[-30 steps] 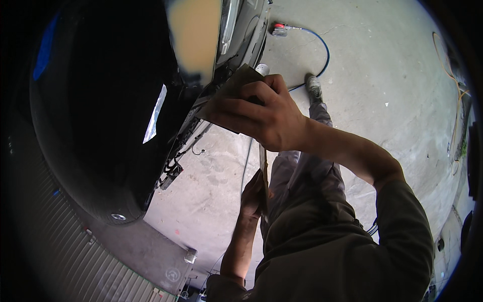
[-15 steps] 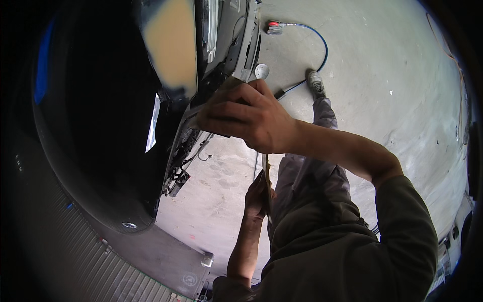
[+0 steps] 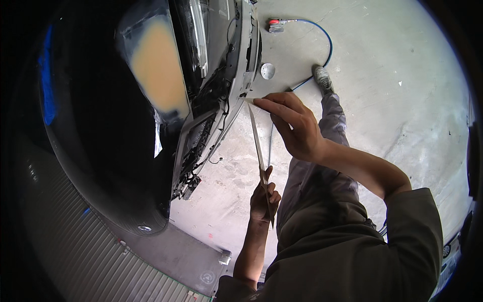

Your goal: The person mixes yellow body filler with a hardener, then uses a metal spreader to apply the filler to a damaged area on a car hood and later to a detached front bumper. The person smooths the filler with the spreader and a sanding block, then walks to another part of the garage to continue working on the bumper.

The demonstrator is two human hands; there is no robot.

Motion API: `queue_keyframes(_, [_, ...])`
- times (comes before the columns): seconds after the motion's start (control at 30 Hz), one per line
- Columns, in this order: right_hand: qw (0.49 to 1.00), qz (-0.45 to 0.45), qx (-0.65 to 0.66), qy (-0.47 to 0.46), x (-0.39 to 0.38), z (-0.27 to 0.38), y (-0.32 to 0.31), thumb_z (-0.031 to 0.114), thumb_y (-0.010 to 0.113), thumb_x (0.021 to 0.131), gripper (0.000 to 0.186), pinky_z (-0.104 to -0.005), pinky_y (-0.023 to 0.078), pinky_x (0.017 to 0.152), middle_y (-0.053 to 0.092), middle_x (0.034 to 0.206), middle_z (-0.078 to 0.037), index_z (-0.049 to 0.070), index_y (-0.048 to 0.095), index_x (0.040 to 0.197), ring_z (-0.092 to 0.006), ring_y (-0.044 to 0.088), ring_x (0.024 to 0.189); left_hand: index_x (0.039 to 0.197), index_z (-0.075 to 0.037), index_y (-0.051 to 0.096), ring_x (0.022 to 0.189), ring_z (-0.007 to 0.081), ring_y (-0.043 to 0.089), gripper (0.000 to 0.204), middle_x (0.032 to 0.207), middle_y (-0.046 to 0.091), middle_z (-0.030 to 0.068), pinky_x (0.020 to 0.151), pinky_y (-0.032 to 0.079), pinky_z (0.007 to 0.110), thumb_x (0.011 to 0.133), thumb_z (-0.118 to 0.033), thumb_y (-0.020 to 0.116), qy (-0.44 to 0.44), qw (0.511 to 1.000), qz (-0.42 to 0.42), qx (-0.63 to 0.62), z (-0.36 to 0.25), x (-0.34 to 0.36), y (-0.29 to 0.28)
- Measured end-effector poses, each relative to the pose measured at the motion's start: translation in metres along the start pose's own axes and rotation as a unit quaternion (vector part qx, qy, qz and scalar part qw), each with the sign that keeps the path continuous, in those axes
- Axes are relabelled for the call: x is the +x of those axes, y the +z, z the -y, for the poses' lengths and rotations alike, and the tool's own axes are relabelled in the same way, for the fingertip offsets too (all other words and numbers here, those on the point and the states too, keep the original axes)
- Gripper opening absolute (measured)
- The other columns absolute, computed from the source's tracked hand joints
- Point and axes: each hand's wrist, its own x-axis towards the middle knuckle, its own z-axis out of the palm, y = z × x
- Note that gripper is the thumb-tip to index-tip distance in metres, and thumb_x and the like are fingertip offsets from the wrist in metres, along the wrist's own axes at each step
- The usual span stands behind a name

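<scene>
My left hand (image 3: 262,202) is closed around a thin flat board (image 3: 257,143), seen nearly edge-on and slanting up and away from me. At the board's far end, my right hand (image 3: 298,125) pinches a pale, thin filler spreader (image 3: 249,100), mostly hidden by the fingers. The spreader's edge seems to meet the board's tip. To the left stands a dark car body (image 3: 100,126) with a smooth beige filler patch (image 3: 157,65) ringed by a sanded grey border. Both hands are apart from this patch.
The car's front is stripped, with bare wiring (image 3: 188,183) beside a headlight (image 3: 197,40). A sander with a blue air hose (image 3: 329,43) and a round pale disc (image 3: 267,71) lie on the concrete floor. A ribbed shutter (image 3: 90,236) runs lower left.
My right hand has drawn back from the car, moving right to the board's far end. The board in my left hand now shows along its length. The view has shifted slightly.
</scene>
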Motion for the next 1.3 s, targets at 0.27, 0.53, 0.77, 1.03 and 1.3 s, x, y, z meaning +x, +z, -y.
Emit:
queue_keyframes(0.27, [0.965, -0.111, 0.226, 0.075, 0.025, 0.053, 0.096, -0.008, 0.05, 0.098, 0.052, -0.0373, 0.051, 0.09, 0.056, 0.128, -0.018, 0.007, 0.053, 0.147, -0.0322, 0.061, 0.107, 0.122, -0.007, 0.06, 0.062, 0.0188, 0.057, 0.021, 0.089, 0.06, 0.0073, 0.066, 0.046, 0.033, 0.107, -0.02, 0.056, 0.024, 0.999, -0.026, 0.022, 0.01, -0.005, -0.031])
queue_keyframes(0.53, [0.954, -0.15, 0.239, 0.099, 0.054, 0.063, 0.097, -0.003, 0.048, 0.103, 0.047, -0.031, 0.049, 0.087, 0.059, 0.126, -0.014, 0.007, 0.054, 0.148, -0.0243, 0.061, 0.1, 0.123, -0.008, 0.06, 0.064, 0.0183, 0.057, 0.022, 0.088, 0.061, 0.0072, 0.066, 0.046, 0.032, 0.106, -0.022, 0.057, 0.033, 0.997, -0.059, 0.039, 0.012, -0.005, -0.031])
queue_keyframes(0.77, [0.965, -0.149, 0.198, 0.09, 0.101, 0.062, 0.069, 0.002, 0.048, 0.104, 0.041, -0.0341, 0.051, 0.082, 0.061, 0.122, -0.014, 0.006, 0.058, 0.144, -0.0247, 0.063, 0.094, 0.147, -0.007, 0.047, 0.066, 0.0174, 0.057, 0.045, 0.09, 0.06, 0.0074, 0.07, 0.049, 0.033, 0.106, -0.021, 0.057, 0.007, 1.0, -0.024, -0.004, 0.018, 0.006, -0.02])
queue_keyframes(1.03, [0.974, -0.128, 0.162, 0.089, 0.149, 0.06, 0.043, 0.004, 0.047, 0.105, 0.038, -0.0334, 0.051, 0.078, 0.062, 0.113, -0.013, 0.005, 0.06, 0.141, -0.023, 0.062, 0.086, 0.163, -0.007, 0.025, 0.067, 0.0157, 0.058, 0.068, 0.09, 0.062, 0.0072, 0.073, 0.048, 0.032, 0.106, -0.021, 0.058, -0.002, 1.0, 0.017, -0.006, 0.024, 0.03, 0.006])
queue_keyframes(1.3, [0.977, -0.073, 0.162, 0.117, 0.197, 0.057, 0.007, 0.002, 0.05, 0.102, 0.036, -0.0415, 0.052, 0.082, 0.064, 0.111, -0.021, 0.002, 0.063, 0.135, -0.0345, 0.066, 0.09, 0.16, -0.008, 0.034, 0.062, 0.0126, 0.057, 0.068, 0.081, 0.059, 0.0006, 0.065, 0.048, 0.03, 0.102, -0.024, 0.066, 0.001, 1.0, -0.021, 0.015, 0.042, 0.06, 0.057])
